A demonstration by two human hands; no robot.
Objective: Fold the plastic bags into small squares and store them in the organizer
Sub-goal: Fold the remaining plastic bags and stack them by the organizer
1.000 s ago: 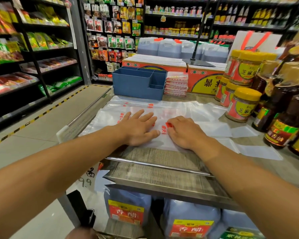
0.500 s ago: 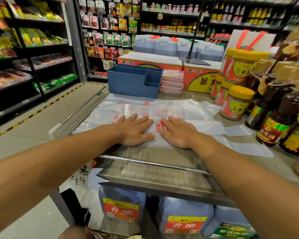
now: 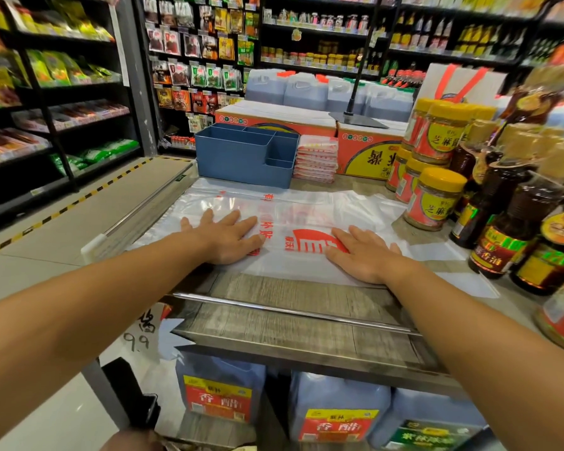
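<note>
Head view: flat left hand (image 3: 228,237) and right hand (image 3: 363,257) on crosswise plastic bag (image 3: 303,222).

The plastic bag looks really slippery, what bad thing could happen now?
The plastic bag lies partly over another bag, so it might slide or wrinkle under the flat left hand and right hand. Sweeping wider right could bump the jars standing close by.

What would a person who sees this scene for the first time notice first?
Two bare hands, the left hand and the right hand, press flat on a clear plastic bag with red print, spread on the wooden counter. Behind the bag stands a blue organizer, and yellow-lidded jars crowd the right side.
</note>
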